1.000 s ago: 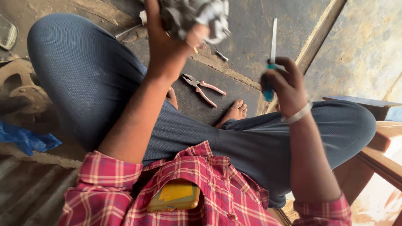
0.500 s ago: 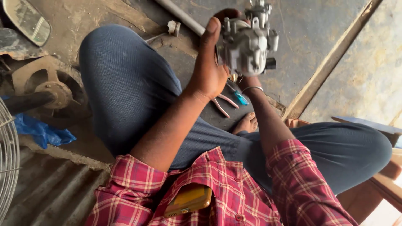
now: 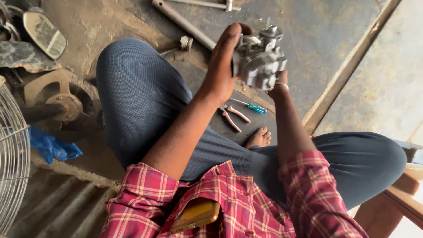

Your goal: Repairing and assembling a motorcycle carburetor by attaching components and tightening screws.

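I sit cross-legged on the ground and hold a grey metal carburetor (image 3: 260, 59) up in front of me. My left hand (image 3: 222, 66) grips its left side, thumb up along the body. My right hand (image 3: 281, 78) reaches under and behind it; only the wrist with a thin bangle and the heel of the hand show, the fingers are hidden. On the floor below lie a blue-handled screwdriver (image 3: 252, 106) and red-handled pliers (image 3: 233, 117), close to my bare foot (image 3: 260, 137).
A long metal pipe (image 3: 183, 22) and a small socket piece (image 3: 185, 43) lie on the concrete beyond my knee. A mirror (image 3: 44, 33), a rusty wheel part (image 3: 64, 103), a blue bag (image 3: 53, 147) and a wire fan guard (image 3: 11, 163) are at the left. A wooden plank (image 3: 348, 70) runs diagonally at the right.
My right hand has let go of the blue-handled screwdriver, which now lies on the floor, and has come up under the carburetor. The carburetor moved right, in front of both hands.
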